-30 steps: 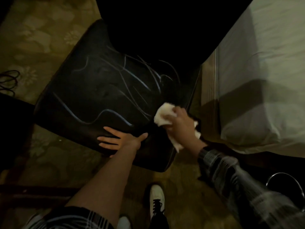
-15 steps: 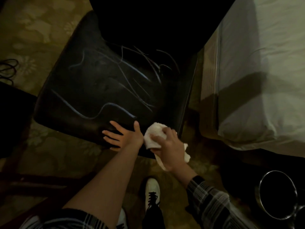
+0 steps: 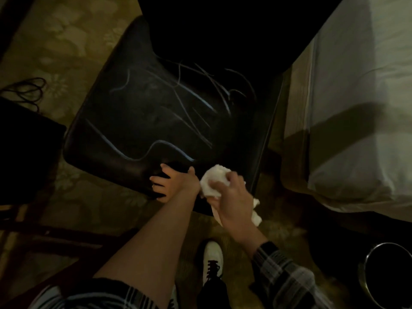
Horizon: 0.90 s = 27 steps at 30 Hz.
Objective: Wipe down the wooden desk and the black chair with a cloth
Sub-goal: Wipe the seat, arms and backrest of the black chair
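Observation:
The black chair [image 3: 156, 112] fills the middle of the view, its creased leather seat catching pale streaks of light. My left hand [image 3: 172, 182] rests flat on the seat's near edge with fingers spread. Just to its right, my right hand [image 3: 231, 198] grips a crumpled white cloth [image 3: 214, 180] against the seat's near right corner. Part of the cloth hangs below my palm. The wooden desk is not clearly in view.
A bed with a pale sheet [image 3: 356, 108] stands close on the right of the chair. A round metal-rimmed bin [image 3: 388, 275] sits at the lower right. Dark cables [image 3: 26, 90] lie on the patterned carpet at left, beside a dark object [image 3: 24, 148]. My white shoe [image 3: 213, 257] stands below.
My right hand has slid the cloth from the seat's right side down toward the near corner, closer to my left hand. My left hand stayed on the front edge.

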Motion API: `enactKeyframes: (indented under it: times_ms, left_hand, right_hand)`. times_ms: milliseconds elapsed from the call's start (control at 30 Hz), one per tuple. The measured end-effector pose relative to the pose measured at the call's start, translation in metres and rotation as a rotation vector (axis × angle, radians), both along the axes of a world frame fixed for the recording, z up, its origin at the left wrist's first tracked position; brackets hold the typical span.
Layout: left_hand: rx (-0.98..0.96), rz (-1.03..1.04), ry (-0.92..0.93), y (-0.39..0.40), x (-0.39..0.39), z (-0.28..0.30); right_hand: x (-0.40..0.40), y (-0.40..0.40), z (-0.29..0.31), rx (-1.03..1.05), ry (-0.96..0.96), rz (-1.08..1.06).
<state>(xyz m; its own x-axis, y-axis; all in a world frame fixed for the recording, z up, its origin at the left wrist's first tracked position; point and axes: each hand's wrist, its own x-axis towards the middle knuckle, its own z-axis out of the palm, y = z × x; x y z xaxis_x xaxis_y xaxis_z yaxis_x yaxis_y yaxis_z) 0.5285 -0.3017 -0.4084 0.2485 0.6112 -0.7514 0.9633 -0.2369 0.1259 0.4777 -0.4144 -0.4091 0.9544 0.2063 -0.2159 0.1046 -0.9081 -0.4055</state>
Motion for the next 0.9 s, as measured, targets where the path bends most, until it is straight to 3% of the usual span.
enactKeyframes:
  times_ms: [267, 500, 767, 900]
  left_hand:
    - [0.090, 0.084, -0.053, 0.005, 0.013, 0.000]
    - [0.079, 0.007, -0.076, 0.018, 0.004, 0.004]
    - [0.004, -0.098, 0.050, 0.058, 0.006, -0.001]
    - [-0.002, -0.075, -0.025, 0.053, -0.003, 0.000]
  right_hand:
    - [0.132, 0.039, -0.011, -0.123, -0.032, -0.035]
    - [0.020, 0.002, -0.001, -0.004, -0.016, -0.012]
    - [0.131, 0.034, -0.010, -0.109, -0.058, -0.055]
    - [0.077, 0.020, -0.011, 0.000, -0.087, -0.073]
